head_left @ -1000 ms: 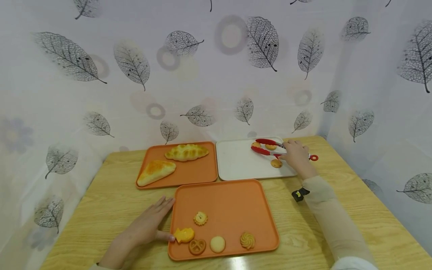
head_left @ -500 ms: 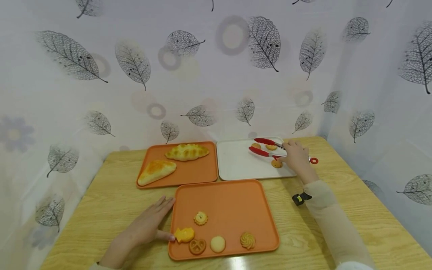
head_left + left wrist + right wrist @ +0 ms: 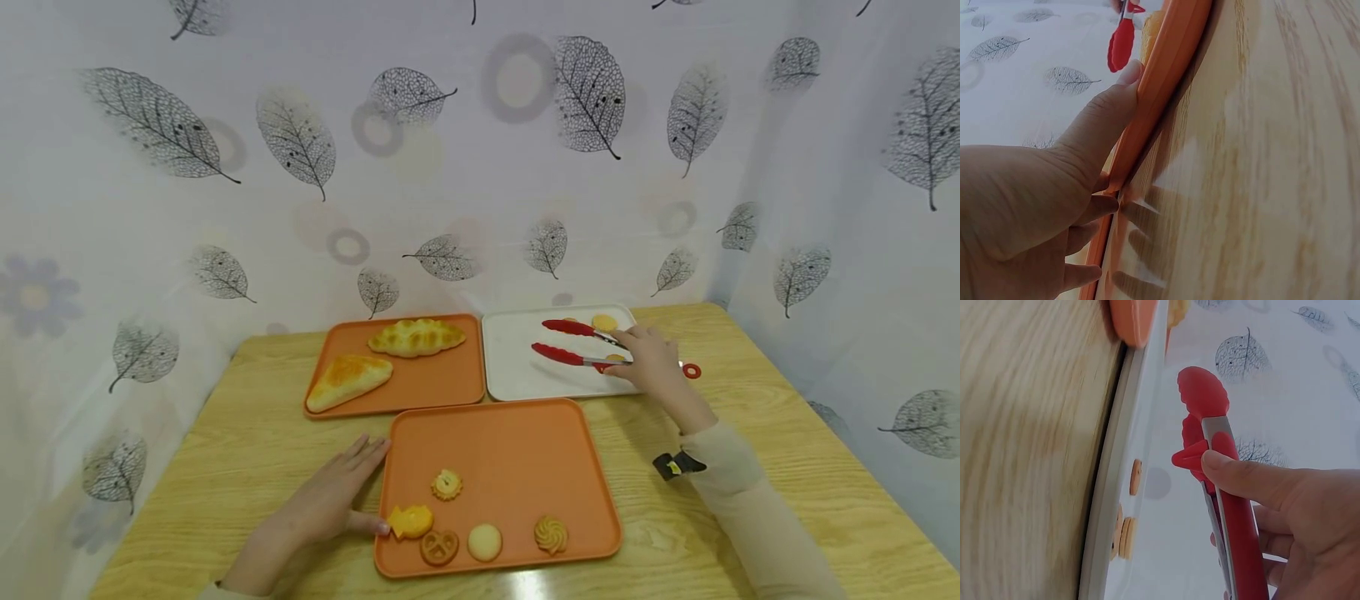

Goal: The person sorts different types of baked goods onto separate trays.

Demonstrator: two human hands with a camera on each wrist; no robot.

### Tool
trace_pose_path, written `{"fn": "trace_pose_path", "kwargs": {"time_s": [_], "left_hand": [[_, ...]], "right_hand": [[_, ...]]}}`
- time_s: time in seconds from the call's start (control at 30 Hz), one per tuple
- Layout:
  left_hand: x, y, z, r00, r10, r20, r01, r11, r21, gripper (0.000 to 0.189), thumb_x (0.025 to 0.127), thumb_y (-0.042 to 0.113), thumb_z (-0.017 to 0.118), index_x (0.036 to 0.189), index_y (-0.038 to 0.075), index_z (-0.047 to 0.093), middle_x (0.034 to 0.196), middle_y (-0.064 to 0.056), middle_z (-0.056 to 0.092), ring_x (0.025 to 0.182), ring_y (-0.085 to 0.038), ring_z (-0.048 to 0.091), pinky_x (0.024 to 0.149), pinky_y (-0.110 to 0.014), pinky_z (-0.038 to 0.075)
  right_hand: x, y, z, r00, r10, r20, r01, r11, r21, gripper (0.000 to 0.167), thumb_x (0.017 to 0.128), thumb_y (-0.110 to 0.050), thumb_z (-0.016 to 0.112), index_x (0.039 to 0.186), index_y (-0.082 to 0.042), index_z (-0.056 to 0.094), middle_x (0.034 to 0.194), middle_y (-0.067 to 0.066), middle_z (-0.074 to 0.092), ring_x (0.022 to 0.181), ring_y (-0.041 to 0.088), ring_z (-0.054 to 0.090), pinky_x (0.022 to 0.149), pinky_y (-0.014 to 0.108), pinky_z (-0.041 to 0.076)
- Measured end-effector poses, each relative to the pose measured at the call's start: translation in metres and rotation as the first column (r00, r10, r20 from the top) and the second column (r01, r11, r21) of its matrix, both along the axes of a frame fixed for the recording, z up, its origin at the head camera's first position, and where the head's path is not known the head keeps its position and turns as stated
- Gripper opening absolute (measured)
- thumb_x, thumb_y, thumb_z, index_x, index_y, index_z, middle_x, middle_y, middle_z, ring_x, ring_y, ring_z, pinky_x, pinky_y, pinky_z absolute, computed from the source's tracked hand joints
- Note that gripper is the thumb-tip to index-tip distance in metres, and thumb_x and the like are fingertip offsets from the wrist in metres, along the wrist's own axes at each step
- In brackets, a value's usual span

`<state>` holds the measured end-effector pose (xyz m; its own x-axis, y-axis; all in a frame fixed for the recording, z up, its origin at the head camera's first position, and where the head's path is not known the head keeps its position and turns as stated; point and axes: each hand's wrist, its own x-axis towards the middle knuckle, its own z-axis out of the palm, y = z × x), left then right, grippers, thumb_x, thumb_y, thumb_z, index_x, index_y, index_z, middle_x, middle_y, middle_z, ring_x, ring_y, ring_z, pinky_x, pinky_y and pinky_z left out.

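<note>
My right hand (image 3: 651, 360) grips red-tipped tongs (image 3: 561, 355) above the white tray (image 3: 517, 379). The tong tips are spread apart with nothing between them, as the right wrist view also shows. Small cookies (image 3: 604, 322) lie on that tray, partly hidden under the tongs. My left hand (image 3: 330, 496) rests along the left edge of the near orange tray (image 3: 517, 450), thumb on its rim and fingers extended. On this tray lie a flower-shaped cookie (image 3: 447, 484), a yellow fish-shaped cookie (image 3: 411, 522), a pretzel-shaped cookie (image 3: 439, 547), a round pale cookie (image 3: 484, 542) and a swirl cookie (image 3: 551, 534).
Behind on the left, another orange tray (image 3: 442, 392) bears a long braided bread (image 3: 417, 337) and a triangular pastry (image 3: 348, 382). It stands beside the white tray. A leaf-patterned cloth (image 3: 465, 183) hangs behind the wooden table (image 3: 225, 450).
My right hand has shifted slightly left and toward me with the tongs, which have lifted away from the small cookies. The left hand stays on the near tray's edge.
</note>
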<state>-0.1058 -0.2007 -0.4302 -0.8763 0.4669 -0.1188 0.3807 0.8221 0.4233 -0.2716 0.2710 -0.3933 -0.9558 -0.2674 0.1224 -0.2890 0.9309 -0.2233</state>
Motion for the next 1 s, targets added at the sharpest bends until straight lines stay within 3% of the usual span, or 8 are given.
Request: {"fn": "trace_pose_path", "kwargs": {"time_s": [0.1,0.33,0.57,0.8,1.0], "left_hand": [[-0.001,0.0,-0.001,1.0,0.003,0.008,-0.003,1.0,0.005,0.115,0.072,0.072,0.062,0.153,0.001,0.025,0.157,-0.021,0.031,0.147,-0.046,0.02,0.114,-0.065,0.025],[-0.002,-0.001,-0.001,1.0,0.01,0.03,-0.01,1.0,0.01,0.115,0.071,0.072,0.063,0.154,0.001,0.025,0.157,-0.021,0.03,0.147,-0.045,0.019,0.115,-0.065,0.024],[-0.004,-0.002,-0.004,1.0,0.015,0.023,-0.015,1.0,0.006,0.116,0.071,0.073,0.062,0.154,0.002,0.025,0.157,-0.02,0.031,0.148,-0.044,0.019,0.115,-0.064,0.024],[-0.007,-0.004,-0.003,0.999,0.018,0.033,-0.018,1.0,0.009,0.115,0.071,0.071,0.065,0.154,0.003,0.025,0.158,-0.02,0.029,0.148,-0.044,0.018,0.114,-0.066,0.023],[-0.009,-0.006,-0.004,1.0,0.013,0.024,-0.013,1.0,0.002,0.115,0.07,0.073,0.063,0.154,0.003,0.026,0.158,-0.02,0.029,0.148,-0.044,0.019,0.113,-0.067,0.024]], "right_hand": [[0.005,-0.004,-0.002,1.0,0.024,0.004,-0.024,1.0,0.003,0.065,0.082,-0.032,0.077,0.136,-0.004,0.055,0.128,0.023,0.057,0.117,0.046,0.049,0.086,0.067,0.041],[0.018,-0.016,-0.004,0.991,0.113,-0.071,-0.114,0.993,-0.004,0.062,0.075,-0.033,0.082,0.126,-0.003,0.062,0.114,0.018,0.063,0.104,0.04,0.055,0.072,0.057,0.046],[0.025,-0.032,-0.012,0.977,0.197,-0.086,-0.2,0.979,-0.028,0.063,0.072,-0.031,0.084,0.125,-0.003,0.063,0.113,0.015,0.064,0.104,0.037,0.055,0.066,0.046,0.042],[0.038,-0.053,-0.012,0.944,0.299,-0.139,-0.304,0.953,-0.013,0.061,0.068,-0.031,0.087,0.12,-0.005,0.067,0.109,0.011,0.067,0.094,0.033,0.059,0.069,0.046,0.048],[0.048,-0.067,-0.012,0.93,0.358,-0.083,-0.359,0.933,0.005,0.062,0.07,-0.034,0.085,0.122,-0.009,0.066,0.112,0.008,0.066,0.098,0.028,0.057,0.068,0.041,0.045]]}}
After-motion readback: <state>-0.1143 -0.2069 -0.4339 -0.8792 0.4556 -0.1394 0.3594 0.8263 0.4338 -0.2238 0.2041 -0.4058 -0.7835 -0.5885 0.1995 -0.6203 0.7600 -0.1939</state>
